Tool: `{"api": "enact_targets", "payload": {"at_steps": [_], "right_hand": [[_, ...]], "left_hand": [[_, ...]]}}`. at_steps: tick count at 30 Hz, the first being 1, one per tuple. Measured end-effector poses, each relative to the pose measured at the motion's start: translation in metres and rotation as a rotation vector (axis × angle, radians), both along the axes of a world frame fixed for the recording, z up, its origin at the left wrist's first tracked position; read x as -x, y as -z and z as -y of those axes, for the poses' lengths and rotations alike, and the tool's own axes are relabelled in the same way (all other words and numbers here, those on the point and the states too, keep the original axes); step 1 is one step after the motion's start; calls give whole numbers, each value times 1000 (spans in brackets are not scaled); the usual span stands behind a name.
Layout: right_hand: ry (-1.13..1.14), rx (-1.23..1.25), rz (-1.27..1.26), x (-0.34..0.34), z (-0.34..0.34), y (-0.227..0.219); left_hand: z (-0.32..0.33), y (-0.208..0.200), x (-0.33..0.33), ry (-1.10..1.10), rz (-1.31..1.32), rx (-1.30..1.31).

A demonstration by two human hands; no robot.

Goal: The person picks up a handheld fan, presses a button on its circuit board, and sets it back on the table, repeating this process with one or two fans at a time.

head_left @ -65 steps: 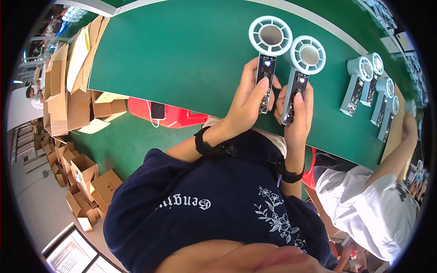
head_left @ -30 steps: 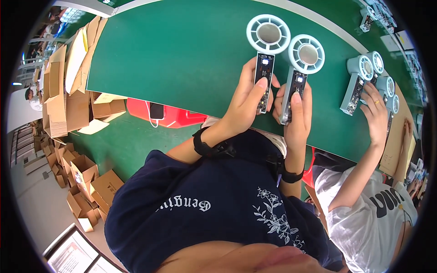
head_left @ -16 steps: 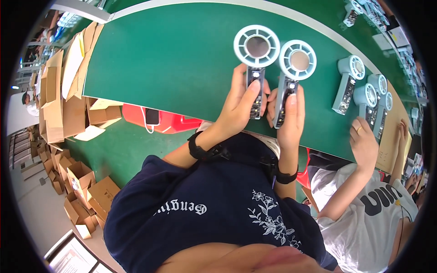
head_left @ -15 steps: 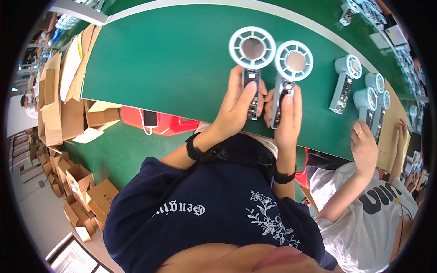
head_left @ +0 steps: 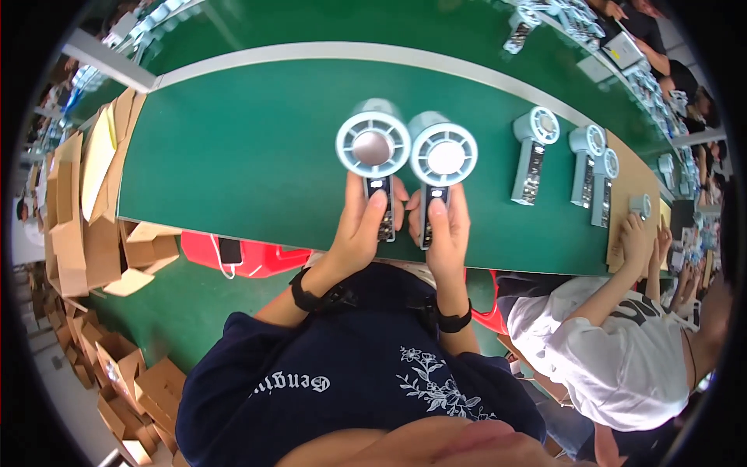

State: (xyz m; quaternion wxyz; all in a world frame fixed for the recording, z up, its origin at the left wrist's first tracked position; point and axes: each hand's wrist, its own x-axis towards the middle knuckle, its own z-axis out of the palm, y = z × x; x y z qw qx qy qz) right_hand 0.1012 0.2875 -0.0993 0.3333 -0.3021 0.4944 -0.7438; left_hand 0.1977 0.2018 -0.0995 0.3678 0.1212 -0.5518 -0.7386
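Observation:
Two pale blue handheld fans are held upright side by side above the near edge of the green table. My left hand (head_left: 359, 228) is closed round the handle of the left fan (head_left: 340, 148), thumb on its dark front where small electronic parts show. Round the handle of the right fan (head_left: 471, 156) my right hand (head_left: 447, 237) is closed in the same way, its thumb also on the front. Each fan has a round spoked ring with a shiny disc in the middle. The two heads are very close together; I cannot tell whether they touch.
Several similar fans, one being this fan (head_left: 531, 167), lie on the green table (head_left: 233, 156) to the right. Beyond them a co-worker's hand (head_left: 636, 245) holds another fan. Cardboard boxes (head_left: 70, 226) stand at the left, and a red stool (head_left: 264, 261) with a phone sits below the table.
My view has shifted, so the table appears lower. Both fans now tilt so more of their housings shows. The co-worker's hand has moved away to the right with a fan.

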Motion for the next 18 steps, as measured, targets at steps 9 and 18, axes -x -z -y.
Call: {"api": "enact_targets", "payload": {"at_steps": [9, 18], "right_hand": [[8, -8, 74, 3, 2, -1], [-80, -37, -100, 14, -8, -7]], "left_hand": [[7, 10, -2, 3, 70, 53], [2, -1, -1, -27, 41, -2]]}}
